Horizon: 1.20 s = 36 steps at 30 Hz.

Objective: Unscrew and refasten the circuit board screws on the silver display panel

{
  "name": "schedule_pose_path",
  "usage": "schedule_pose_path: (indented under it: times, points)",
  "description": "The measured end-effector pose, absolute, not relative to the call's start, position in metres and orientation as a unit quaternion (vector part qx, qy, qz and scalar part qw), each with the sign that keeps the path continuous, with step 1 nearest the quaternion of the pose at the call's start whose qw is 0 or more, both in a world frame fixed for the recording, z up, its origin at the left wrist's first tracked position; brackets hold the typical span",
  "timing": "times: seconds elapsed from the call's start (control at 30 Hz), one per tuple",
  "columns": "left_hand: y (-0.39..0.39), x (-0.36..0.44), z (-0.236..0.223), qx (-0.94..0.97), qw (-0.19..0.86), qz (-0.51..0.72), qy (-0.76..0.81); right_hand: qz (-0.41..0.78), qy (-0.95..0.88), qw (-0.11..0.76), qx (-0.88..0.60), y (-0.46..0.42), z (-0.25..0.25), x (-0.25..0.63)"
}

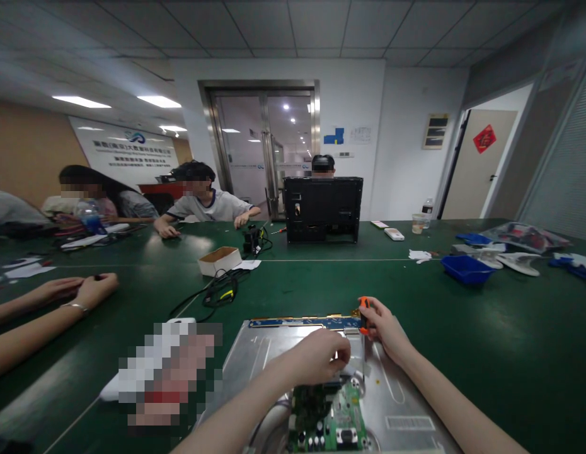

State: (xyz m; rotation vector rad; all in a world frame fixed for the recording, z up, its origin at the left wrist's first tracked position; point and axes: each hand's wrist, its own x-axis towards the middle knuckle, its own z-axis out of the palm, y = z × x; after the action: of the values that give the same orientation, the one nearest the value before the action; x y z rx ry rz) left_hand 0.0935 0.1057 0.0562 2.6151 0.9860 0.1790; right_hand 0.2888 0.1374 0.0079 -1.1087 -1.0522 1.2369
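Observation:
My right hand (382, 325) is closed around the orange and black handle of a screwdriver (364, 315). Its thin shaft points down along a silver metal panel (394, 384) towards a green circuit board (328, 416). My left hand (316, 356) hovers over the panel just above that board, fingers curled together near a pale strip and a dark connector. Whatever its fingertips may pinch is hidden. Along the panel's far edge runs a narrow blue circuit strip (293, 323), close to the screwdriver's handle.
Left of the panel lies a partly blurred white object (155, 359). Beyond are black cables (217, 291), an open small box (220, 260) and an upright black monitor back (324, 211). A blue tray (467, 270) sits right. Another person's hands (92, 293) rest at left; more people sit across.

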Motion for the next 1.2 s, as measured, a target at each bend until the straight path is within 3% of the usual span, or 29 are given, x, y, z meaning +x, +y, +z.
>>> schedule_pose_path:
  times: [0.47,1.2]
  points:
    - [0.095,0.096,0.033,0.915,0.201,0.135,0.323,0.520,-0.459,0.552,-0.464,0.140,0.002,0.288]
    - [0.086,0.099,0.032,0.949,0.102,0.101,0.282,0.475,-0.459,0.593,-0.460,0.130,0.026,0.291]
